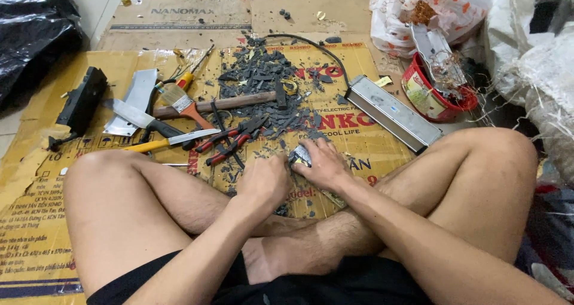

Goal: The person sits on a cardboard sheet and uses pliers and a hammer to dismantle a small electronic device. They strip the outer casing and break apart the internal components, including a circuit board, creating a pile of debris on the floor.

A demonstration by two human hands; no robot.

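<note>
Crossed legs (179, 203) frame both hands. Left hand (263, 182) is clenched, contents hidden; right hand (326, 164) grasps a small metal piece (301, 155), bracing it over the cardboard (353, 137).

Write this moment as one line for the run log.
left hand: closed beside metal piece | right hand: grips metal piece | near: red pliers, dark fragments

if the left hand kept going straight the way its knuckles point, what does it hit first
Probably the red-handled pliers, lying just beyond the left hand on the cardboard among dark plastic shards; depth is hard to judge.
</note>
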